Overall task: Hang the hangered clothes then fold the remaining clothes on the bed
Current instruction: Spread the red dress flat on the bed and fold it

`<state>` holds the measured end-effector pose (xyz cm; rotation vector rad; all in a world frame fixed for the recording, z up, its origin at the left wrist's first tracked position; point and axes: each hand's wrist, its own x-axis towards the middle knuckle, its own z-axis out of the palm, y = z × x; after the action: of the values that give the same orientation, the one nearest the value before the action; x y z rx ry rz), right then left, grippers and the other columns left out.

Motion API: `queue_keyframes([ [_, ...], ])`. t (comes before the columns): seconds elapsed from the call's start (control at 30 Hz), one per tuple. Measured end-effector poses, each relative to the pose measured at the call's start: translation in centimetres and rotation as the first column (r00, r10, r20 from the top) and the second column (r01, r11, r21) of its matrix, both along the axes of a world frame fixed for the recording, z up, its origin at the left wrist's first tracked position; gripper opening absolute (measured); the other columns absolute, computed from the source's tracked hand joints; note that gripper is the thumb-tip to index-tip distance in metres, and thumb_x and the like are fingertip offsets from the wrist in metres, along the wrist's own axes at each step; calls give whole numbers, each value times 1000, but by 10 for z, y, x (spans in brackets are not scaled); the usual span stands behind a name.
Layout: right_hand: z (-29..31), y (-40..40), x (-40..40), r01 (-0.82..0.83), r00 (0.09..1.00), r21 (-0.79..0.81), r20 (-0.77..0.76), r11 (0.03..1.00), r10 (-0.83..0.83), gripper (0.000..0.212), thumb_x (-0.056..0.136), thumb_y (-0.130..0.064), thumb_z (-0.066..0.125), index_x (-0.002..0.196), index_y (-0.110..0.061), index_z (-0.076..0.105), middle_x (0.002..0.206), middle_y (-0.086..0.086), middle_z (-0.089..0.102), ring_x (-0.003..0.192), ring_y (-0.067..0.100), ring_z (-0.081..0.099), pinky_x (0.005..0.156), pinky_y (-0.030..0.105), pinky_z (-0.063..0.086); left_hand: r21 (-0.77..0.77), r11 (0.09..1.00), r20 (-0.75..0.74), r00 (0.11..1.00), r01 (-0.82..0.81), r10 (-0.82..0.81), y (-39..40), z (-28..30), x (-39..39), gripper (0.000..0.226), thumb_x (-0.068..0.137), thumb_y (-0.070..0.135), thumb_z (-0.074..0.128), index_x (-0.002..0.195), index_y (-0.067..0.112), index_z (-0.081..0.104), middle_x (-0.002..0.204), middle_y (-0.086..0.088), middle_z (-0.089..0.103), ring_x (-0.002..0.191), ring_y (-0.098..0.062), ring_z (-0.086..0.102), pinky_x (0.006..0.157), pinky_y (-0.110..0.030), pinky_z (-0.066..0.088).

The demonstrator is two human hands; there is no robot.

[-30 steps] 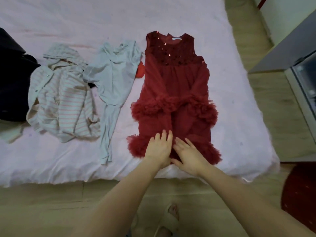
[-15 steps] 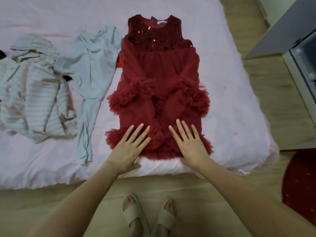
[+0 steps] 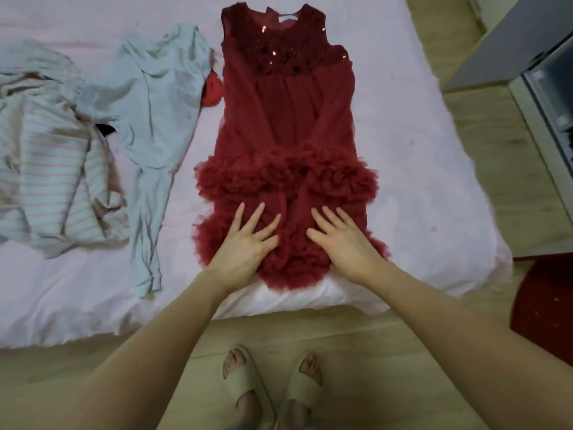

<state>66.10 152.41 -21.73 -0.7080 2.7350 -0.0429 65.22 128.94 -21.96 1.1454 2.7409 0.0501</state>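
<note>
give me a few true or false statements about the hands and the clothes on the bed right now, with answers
1. Both hands lie flat on the lower ruffles of the red dress. True: the left hand and right hand press it with straight fingers.
2. The dress is folded in half. False: it lies spread full length, neckline away from the person.
3. A pale blue garment lies left of the dress. True.
4. The striped garment sits right of the dress. False: it is at the far left.
5. The right hand pinches a hanger. False: no hanger shows.
</note>
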Motion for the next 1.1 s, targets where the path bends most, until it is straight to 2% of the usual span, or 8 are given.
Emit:
queue_keyframes([
  [0.17,50,-11,37,-110,921,99,383,989,64,72,83,-20,62,148,-21,31,153,12,34,139,30,34,117,36,20,-48,992,188,977,114,-103,-4,45,38,43,65,33,53,101,19,70,106,1,73,115,-33,61,106,-60,26],
  [0.3,111,-15,52,26,748,41,662,999,-46,66,80,-9,57,144,-19,42,133,12,58,121,30,53,98,29,43,-139,986,547,837,93,-2,-6,95,55,47,68,35,49,111,22,62,116,-2,66,119,-26,55,102,-32,31],
  [0.4,141,-11,37,89,759,-10,648,996,-61,37,71,-19,63,107,-20,63,113,9,64,105,29,59,88,32,50,-108,994,655,750,-31,95,-6,135,39,34,65,32,58,97,20,62,96,-5,69,95,-27,64,75,-23,41],
  [0.47,157,-7,19,102,820,-20,568,995,-73,21,71,-24,63,89,-22,54,104,9,59,97,27,55,81,32,47,-98,994,639,763,-47,99,-6,159,15,42,68,26,63,109,20,62,107,-2,66,100,-24,61,81,-24,45],
  [0.6,178,-4,-20,187,880,-71,455,980,-135,50,80,-19,58,126,-16,38,108,15,61,100,33,58,74,30,39,-52,988,639,755,-147,146,-7,183,-34,37,75,27,66,109,14,59,110,-2,62,98,-21,59,80,-23,42],
  [0.73,166,-12,-59,156,956,82,239,984,-172,44,81,-26,58,124,-19,53,125,8,55,117,31,51,101,38,37,-65,963,659,714,-261,238,-2,180,-76,13,78,16,65,86,21,56,92,-2,65,87,-22,62,70,-22,41],
  [0.93,168,-16,-99,275,557,47,806,960,-199,15,78,-18,73,81,-19,58,76,-6,57,71,11,52,67,24,43,-64,991,828,549,-115,117,8,150,-78,14,74,13,69,84,17,61,79,5,63,69,-11,58,58,-16,45],
  [1.1,147,-22,-106,224,803,-70,578,972,-144,20,80,-4,59,74,-14,42,67,-6,43,72,21,43,61,30,27,38,959,785,602,-281,145,-12,138,-97,19,73,12,69,77,25,55,72,14,59,72,-13,58,63,-15,42],
])
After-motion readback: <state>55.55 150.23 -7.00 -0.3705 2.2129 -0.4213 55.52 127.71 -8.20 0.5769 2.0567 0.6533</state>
